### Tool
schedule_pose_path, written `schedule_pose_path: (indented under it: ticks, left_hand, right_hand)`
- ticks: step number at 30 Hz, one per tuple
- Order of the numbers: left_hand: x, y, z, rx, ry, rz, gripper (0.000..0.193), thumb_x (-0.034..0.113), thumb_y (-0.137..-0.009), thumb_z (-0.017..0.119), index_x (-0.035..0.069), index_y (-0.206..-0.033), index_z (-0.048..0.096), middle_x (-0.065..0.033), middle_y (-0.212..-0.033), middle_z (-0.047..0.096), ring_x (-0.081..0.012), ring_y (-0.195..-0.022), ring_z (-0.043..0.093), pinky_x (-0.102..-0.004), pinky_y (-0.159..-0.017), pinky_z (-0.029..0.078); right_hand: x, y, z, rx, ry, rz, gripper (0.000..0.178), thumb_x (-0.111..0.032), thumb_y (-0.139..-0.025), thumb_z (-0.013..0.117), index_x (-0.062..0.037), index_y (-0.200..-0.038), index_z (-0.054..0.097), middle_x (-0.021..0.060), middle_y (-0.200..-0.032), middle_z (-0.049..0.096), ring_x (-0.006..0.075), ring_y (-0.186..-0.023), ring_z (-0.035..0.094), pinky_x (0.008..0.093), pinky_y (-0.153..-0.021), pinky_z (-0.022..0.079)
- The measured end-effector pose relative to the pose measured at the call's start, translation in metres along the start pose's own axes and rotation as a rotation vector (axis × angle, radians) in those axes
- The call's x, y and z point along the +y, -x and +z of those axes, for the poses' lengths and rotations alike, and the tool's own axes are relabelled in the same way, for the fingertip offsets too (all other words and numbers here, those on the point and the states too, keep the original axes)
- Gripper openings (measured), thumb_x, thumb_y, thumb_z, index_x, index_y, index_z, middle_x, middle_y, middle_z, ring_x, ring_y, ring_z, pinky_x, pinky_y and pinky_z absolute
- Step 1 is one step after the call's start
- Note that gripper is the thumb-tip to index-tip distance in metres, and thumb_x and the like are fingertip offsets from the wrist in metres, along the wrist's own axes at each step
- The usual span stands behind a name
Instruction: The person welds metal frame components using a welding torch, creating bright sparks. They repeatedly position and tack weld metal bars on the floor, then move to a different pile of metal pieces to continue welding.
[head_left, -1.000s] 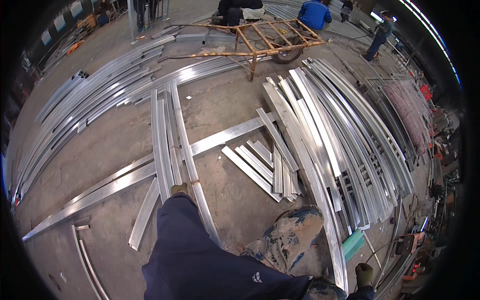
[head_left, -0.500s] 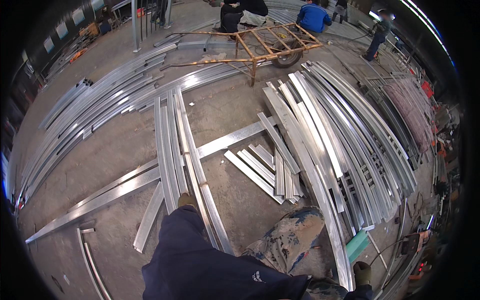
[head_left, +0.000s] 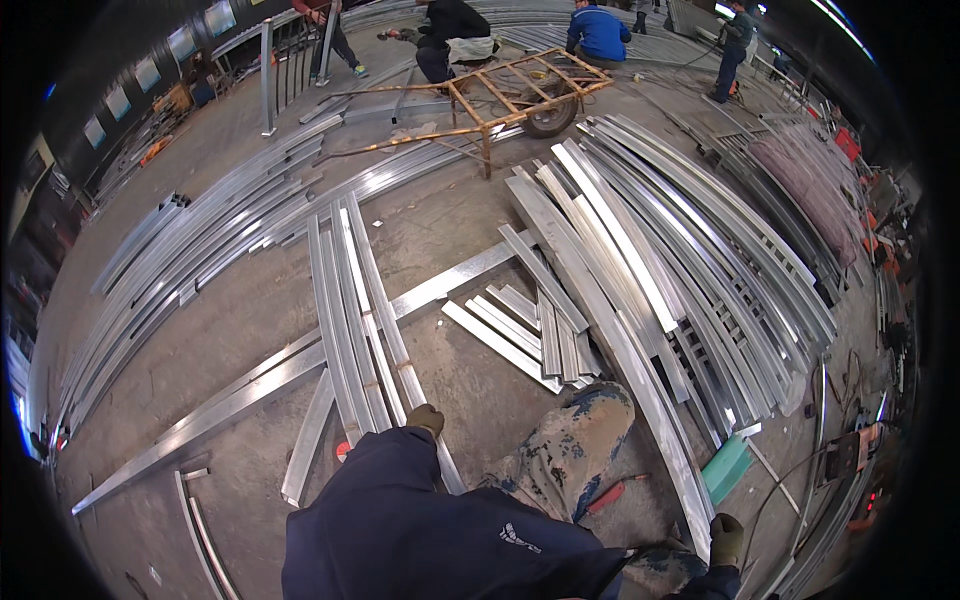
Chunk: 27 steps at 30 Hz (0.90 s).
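My left hand (head_left: 427, 418), in an olive glove, is closed over the rightmost of several long silver metal bars (head_left: 386, 330) that run away from me side by side. These bars lie across a wider metal bar (head_left: 455, 280) on the floor. At the lower right my gloved right hand (head_left: 727, 538) is curled in a fist beside the near end of a long metal beam (head_left: 655, 425). What its fingers hold, if anything, is hidden. Between my arms, my knee in camouflage trousers (head_left: 575, 440) is bent, with a red-handled tool (head_left: 613, 494) next to it.
Short metal pieces (head_left: 510, 330) lie ahead of my knee. Long profiles are stacked at right (head_left: 690, 270) and left (head_left: 200, 240). A rusty-yellow cart (head_left: 490, 128) stands beyond. A green piece (head_left: 727, 467) lies near my right hand. Several people are farther back, including one in blue (head_left: 598, 35).
My left hand has moved right, from the left bars to the rightmost one. A red round object shows beside my left sleeve, and the red-handled tool shows more fully. The view has shifted slightly.
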<state>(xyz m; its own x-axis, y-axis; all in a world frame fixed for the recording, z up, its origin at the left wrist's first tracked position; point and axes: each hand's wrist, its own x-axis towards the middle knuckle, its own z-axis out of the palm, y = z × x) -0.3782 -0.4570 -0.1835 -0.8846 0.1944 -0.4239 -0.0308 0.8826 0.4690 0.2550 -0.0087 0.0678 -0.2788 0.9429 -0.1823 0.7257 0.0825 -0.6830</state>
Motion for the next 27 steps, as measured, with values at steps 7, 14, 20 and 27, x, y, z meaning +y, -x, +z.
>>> schedule_pose_path:
  ticks: [7, 14, 20, 27]
  left_hand:
    - [0.033, 0.02, 0.019, -0.147, -0.09, 0.11, 0.042, 0.037, -0.086, 0.064, 0.005, -0.107, 0.08, -0.0218, -0.107, 0.077, -0.0382, -0.106, 0.073, -0.0449, -0.097, 0.056]
    - [0.06, 0.035, 0.023, -0.177, -0.12, 0.17, 0.04, 0.035, -0.086, 0.064, 0.005, -0.106, 0.08, -0.0212, -0.104, 0.077, -0.0386, -0.104, 0.073, -0.0454, -0.097, 0.056]
    - [0.08, 0.057, 0.013, -0.259, -0.206, 0.177, 0.04, 0.033, -0.087, 0.062, 0.005, -0.109, 0.08, -0.0218, -0.11, 0.076, -0.0396, -0.11, 0.071, -0.0462, -0.1, 0.054]
    - [0.078, 0.048, 0.017, -0.278, -0.253, 0.21, 0.041, 0.034, -0.087, 0.061, 0.006, -0.11, 0.08, -0.0216, -0.113, 0.076, -0.0393, -0.111, 0.071, -0.0465, -0.1, 0.054]
  right_hand:
    - [0.038, 0.012, 0.0, 0.127, -0.068, 0.036, 0.03, -0.019, -0.096, 0.073, 0.004, -0.114, 0.073, 0.0113, -0.097, 0.077, 0.0185, -0.084, 0.071, 0.033, -0.076, 0.057]
    - [0.077, 0.01, 0.001, 0.23, -0.113, 0.045, 0.031, -0.022, -0.099, 0.07, 0.0038, -0.116, 0.073, 0.0067, -0.093, 0.075, 0.0161, -0.079, 0.067, 0.0312, -0.073, 0.055]
    - [0.065, 0.023, 0.001, 0.187, -0.217, 0.162, 0.031, -0.023, -0.1, 0.07, 0.0035, -0.116, 0.072, 0.0052, -0.093, 0.072, 0.013, -0.078, 0.061, 0.029, -0.068, 0.05]
    - [0.076, 0.017, 0.01, 0.18, -0.219, 0.173, 0.033, -0.024, -0.1, 0.07, 0.0037, -0.118, 0.072, 0.0046, -0.092, 0.072, 0.0128, -0.076, 0.06, 0.0292, -0.066, 0.049]
